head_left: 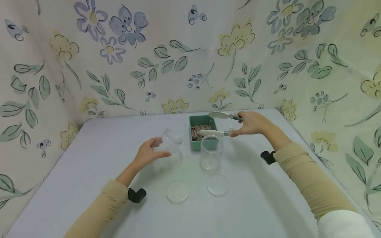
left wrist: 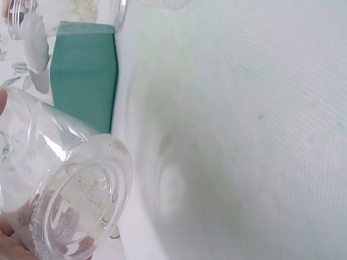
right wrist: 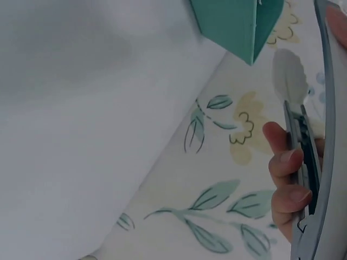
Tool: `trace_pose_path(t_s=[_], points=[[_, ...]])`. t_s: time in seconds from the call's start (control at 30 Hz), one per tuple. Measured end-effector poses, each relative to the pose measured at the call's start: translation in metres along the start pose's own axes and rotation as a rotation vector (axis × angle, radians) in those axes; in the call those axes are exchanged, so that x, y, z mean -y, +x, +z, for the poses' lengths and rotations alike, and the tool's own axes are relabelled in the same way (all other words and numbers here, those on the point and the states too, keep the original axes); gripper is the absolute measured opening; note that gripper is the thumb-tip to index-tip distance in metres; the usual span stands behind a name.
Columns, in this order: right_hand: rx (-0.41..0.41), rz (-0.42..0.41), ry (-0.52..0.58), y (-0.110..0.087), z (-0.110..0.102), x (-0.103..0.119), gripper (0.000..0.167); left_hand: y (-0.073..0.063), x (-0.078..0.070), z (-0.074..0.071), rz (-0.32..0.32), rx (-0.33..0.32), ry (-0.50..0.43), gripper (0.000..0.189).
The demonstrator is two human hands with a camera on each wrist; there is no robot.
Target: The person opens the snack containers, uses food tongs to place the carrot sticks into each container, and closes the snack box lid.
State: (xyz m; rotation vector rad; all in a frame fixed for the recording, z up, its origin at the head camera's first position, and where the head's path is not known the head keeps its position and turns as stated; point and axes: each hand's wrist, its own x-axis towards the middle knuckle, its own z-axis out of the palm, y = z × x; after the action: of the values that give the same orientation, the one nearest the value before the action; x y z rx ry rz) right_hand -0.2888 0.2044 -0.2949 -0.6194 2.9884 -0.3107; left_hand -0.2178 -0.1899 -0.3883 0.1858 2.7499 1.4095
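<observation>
My left hand grips a clear plastic jar, which leans to one side above the table. Through its clear wall the left wrist view shows fingers of that hand round the jar. My right hand holds a pair of tongs with pale, scalloped tips, their two arms spread wide. The tongs reach over a green box of brown shredded pieces. In the right wrist view, curled fingers wrap one arm of the tongs. A second clear jar stands upright in front of the box.
Two clear round lids, a left lid and a right lid, lie flat on the white table nearer to me. A flower-patterned curtain hangs behind the table and along its sides.
</observation>
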Motion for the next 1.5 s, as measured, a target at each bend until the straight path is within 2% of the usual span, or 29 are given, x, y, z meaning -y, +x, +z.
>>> trace_pose_path(t_s=[0.07, 0.2, 0.3, 0.47, 0.7, 0.83, 1.0, 1.17, 1.4, 1.5], points=[[0.031, -0.014, -0.034, 0.006, -0.003, 0.005, 0.076, 0.001, -0.002, 0.0, -0.003, -0.004, 0.014, 0.087], [0.094, -0.026, -0.094, 0.019, -0.007, 0.016, 0.074, 0.003, -0.008, 0.002, -0.002, -0.021, 0.016, 0.086], [0.15, -0.009, -0.121, 0.029, -0.011, 0.027, 0.07, 0.003, -0.011, 0.005, -0.008, -0.033, 0.002, 0.085], [0.242, 0.044, -0.163, 0.039, -0.017, 0.044, 0.076, -0.001, -0.015, 0.011, -0.016, -0.056, -0.014, 0.085], [0.326, 0.055, -0.284, 0.049, -0.016, 0.067, 0.076, -0.003, -0.018, 0.016, 0.009, -0.066, -0.04, 0.085], [0.332, 0.071, -0.342, 0.052, -0.013, 0.077, 0.079, -0.003, -0.018, 0.018, 0.008, -0.085, -0.055, 0.087], [0.335, 0.096, -0.364, 0.056, -0.012, 0.082, 0.083, -0.002, -0.019, 0.02, -0.007, -0.091, -0.072, 0.087], [0.337, 0.079, -0.346, 0.058, -0.005, 0.08, 0.072, -0.002, -0.017, 0.021, -0.026, -0.088, -0.071, 0.087], [0.258, 0.004, -0.298, 0.058, 0.003, 0.068, 0.049, -0.003, -0.014, 0.02, -0.027, -0.086, -0.06, 0.087], [0.238, -0.006, -0.259, 0.057, 0.007, 0.064, 0.047, -0.003, -0.013, 0.02, -0.031, -0.077, -0.067, 0.086]])
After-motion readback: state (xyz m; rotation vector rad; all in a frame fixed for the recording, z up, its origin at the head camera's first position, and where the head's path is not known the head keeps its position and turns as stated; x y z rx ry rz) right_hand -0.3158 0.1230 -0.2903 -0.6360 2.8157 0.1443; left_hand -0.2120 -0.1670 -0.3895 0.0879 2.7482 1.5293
